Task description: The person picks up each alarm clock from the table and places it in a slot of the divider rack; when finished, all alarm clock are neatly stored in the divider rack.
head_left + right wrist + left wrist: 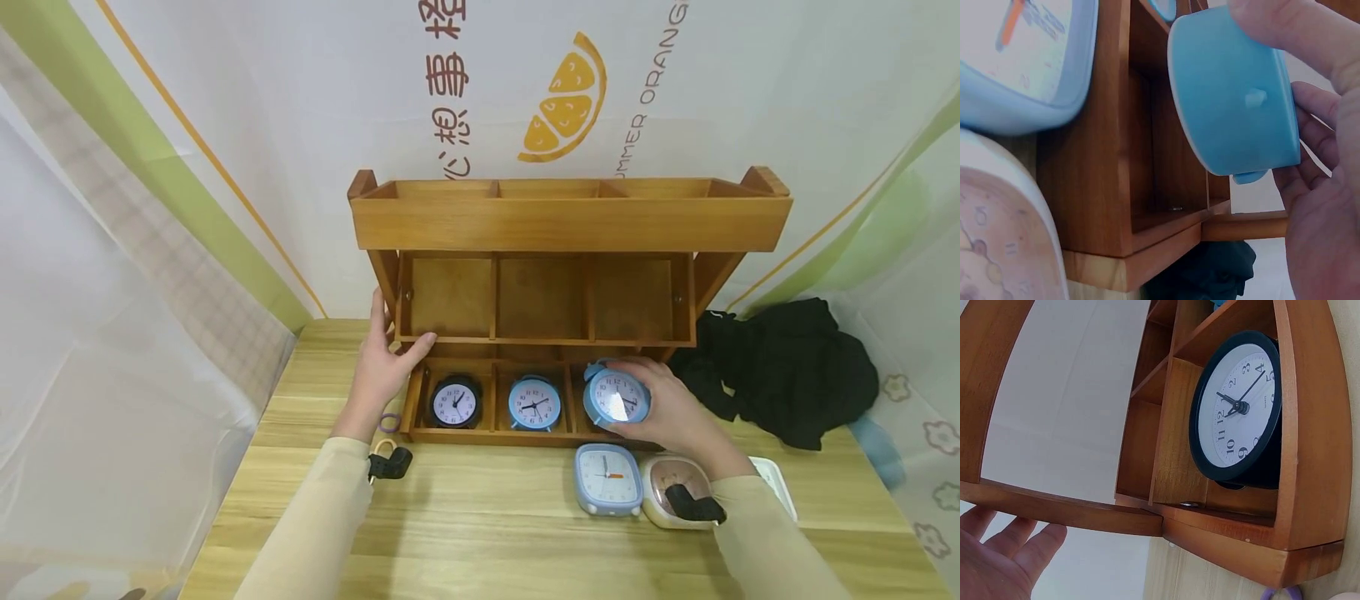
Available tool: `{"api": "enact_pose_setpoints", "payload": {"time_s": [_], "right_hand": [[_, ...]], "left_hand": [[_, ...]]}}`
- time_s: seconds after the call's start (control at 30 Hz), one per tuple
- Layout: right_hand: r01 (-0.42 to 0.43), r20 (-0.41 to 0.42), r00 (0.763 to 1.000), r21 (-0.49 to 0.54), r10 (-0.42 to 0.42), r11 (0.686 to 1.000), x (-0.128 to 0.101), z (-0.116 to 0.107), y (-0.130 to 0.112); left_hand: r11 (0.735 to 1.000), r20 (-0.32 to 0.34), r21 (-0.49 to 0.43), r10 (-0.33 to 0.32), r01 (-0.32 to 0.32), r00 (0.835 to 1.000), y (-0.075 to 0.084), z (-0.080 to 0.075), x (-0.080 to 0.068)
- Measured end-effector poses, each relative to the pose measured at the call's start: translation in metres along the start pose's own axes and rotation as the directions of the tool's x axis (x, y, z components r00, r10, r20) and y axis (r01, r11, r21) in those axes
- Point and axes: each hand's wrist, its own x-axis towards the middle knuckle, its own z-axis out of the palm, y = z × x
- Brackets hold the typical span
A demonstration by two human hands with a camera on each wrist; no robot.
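Pale wooden table [480, 517] carries, nearest the person and just short of the right hand [675, 412], a square blue clock [607, 479] lying flat beside a cream clock [675, 500]. That hand has its fingers curled round a round blue clock [617, 397] at the rightmost bottom compartment of the wooden organizer [570, 221], with another blue clock [534, 403] and a black clock [454, 403] standing in the compartments to its left. Beyond the black clock, the left hand [382, 367] lies with straight fingers against the organizer's left end, grasping nothing, while a black cloth [787, 375] sits farther off to the right of the grip.
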Motion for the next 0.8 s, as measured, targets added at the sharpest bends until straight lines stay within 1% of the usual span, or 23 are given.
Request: {"api": "enact_pose_setpoints", "payload": {"time_s": [0.1,0.33,0.53,0.8], "right_hand": [[-0.017,0.027,0.999,0.004,0.017,1.0,0.003,-0.003,0.004],[-0.012,0.063,0.998,0.008,0.011,1.0,0.004,-0.001,0.01],[-0.024,0.104,0.994,0.016,0.022,1.0,0.005,0.003,0.013],[-0.039,0.118,0.992,0.028,0.035,0.999,0.007,0.006,0.017]], "left_hand": [[1.0,-0.004,-0.003,-0.007,0.007,1.0,0.0,0.0,0.0],[1.0,-0.001,-0.001,-0.023,0.023,1.0,0.0,0.0,0.001],[1.0,-0.004,0.01,-0.014,0.014,1.0,0.002,-0.001,-0.001],[1.0,0.004,-0.001,-0.003,0.003,1.0,0.001,0.001,0.0]]}}
